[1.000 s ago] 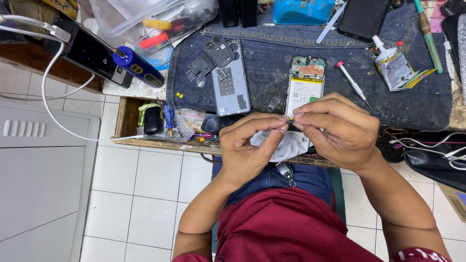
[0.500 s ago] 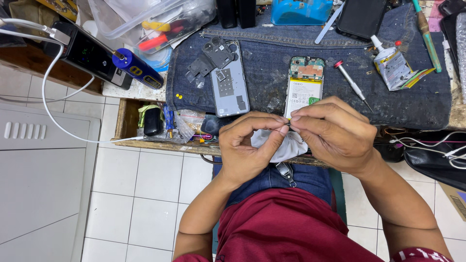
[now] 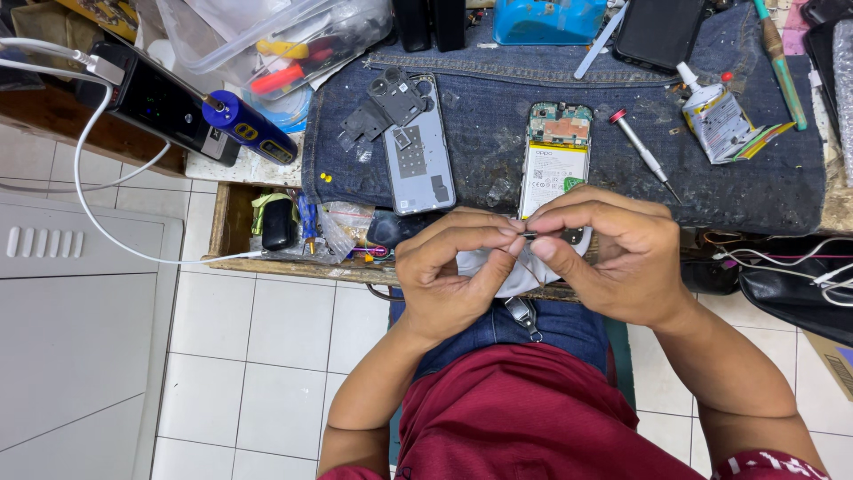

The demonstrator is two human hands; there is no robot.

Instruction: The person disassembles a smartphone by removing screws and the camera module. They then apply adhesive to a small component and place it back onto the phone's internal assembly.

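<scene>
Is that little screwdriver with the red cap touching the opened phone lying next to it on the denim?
Apart. The head view shows the screwdriver lying to the right of the opened phone, with a strip of bare denim cloth between them along its whole length.

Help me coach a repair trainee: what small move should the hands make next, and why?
Probably bring the small dark part forward over the opened phone. Left hand and right hand pinch it between their fingertips above a white cloth, just short of the phone, whose battery and board lie exposed on the denim mat. What the part is cannot be told.
</scene>
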